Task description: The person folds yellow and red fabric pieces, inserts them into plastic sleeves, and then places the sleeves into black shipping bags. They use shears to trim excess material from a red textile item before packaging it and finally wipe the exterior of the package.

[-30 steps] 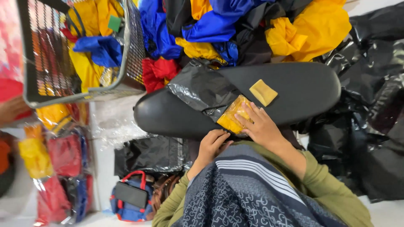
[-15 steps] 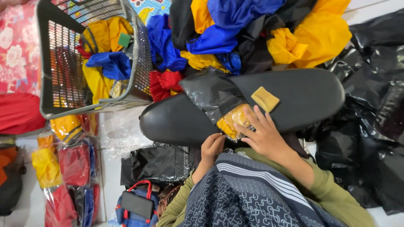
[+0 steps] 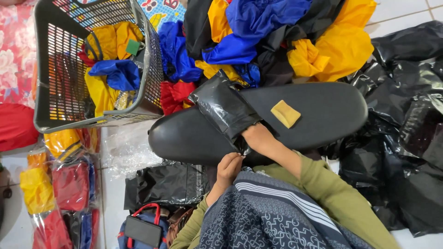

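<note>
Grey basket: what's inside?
The grey basket holds crumpled yellow fabric, a blue piece, some red cloth and a small green tag. Anything beneath the fabric is covered.

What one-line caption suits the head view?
Both hands, left hand and right hand, grip a black plastic bag on a black oval board beside a grey laundry basket.

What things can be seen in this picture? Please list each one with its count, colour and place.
black plastic bag: one, glossy black, on the board, both hands at its opening
oval board: one, black, across the lap
flat pad: one, tan, on the board
basket: one, grey, upper left, holds yellow, blue and red cloth
cloth pile: many, yellow, blue, black, top
black bags: many, right
packed clear bags: several, lower left
phone: one, dark, bottom
left hand: under the board's edge
right hand: at the bag's opening
</note>
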